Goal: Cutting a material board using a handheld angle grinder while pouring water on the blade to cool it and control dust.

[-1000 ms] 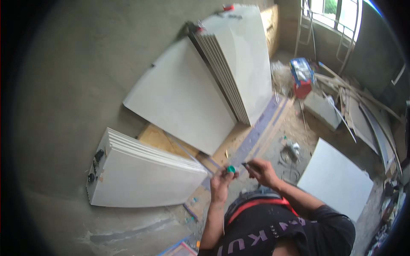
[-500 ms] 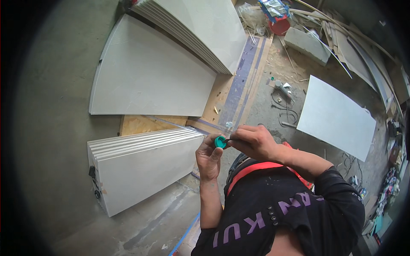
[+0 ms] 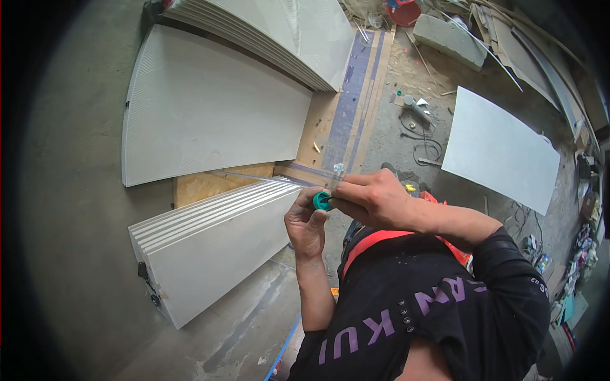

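Observation:
My left hand (image 3: 305, 223) is closed around the edge of a small green round cap (image 3: 317, 202), with its hollow side facing up and toward my right hand. My right hand (image 3: 376, 199) is pinched on a thin dark tool, mostly hidden by the fingers, whose tip reaches into the cap. The exact kind of tool is too small to make out. Both hands meet in front of my chest, above the floor.
Stacked pale grey panels (image 3: 219, 247) stand on edge at the left, with a large panel (image 3: 216, 101) beyond them. To the right lie a white sheet (image 3: 502, 146), a corded power tool (image 3: 416, 108) and a pale block (image 3: 450, 41). Wooden scraps (image 3: 527, 63) fill the far right.
The cap has tilted in my left hand, so less of its inside shows. My right hand has moved closer over it, still pinching the tool. The whole view has shifted slightly.

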Demonstrator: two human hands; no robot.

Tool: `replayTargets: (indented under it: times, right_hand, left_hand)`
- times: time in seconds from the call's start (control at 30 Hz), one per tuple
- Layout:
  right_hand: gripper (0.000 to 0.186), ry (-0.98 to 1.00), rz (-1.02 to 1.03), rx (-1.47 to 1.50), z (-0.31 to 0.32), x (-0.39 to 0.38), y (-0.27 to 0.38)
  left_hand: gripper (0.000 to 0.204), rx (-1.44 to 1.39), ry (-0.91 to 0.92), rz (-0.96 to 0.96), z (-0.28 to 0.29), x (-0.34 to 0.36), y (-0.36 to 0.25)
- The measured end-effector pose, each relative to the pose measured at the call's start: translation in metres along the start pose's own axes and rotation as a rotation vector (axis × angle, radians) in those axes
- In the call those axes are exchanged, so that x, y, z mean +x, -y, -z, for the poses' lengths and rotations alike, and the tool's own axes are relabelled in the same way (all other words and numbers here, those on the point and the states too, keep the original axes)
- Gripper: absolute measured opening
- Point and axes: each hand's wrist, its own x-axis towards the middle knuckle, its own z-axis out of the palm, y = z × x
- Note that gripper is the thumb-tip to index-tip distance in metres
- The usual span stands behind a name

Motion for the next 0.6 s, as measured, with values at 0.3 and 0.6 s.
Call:
replayTargets:
  times: [0.3, 0.6]
  right_hand:
    - [0.023, 0.058, -0.042, -0.050, 0.006, 0.017, -0.008]
    - [0.017, 0.135, 0.040, -0.103, 0.021, 0.025, -0.016]
  left_hand:
    - [0.059, 0.021, 0.011, -0.070, 0.008, 0.021, 0.007]
    - [0.049, 0.146, 0.076, -0.051, 0.006, 0.038, 0.000]
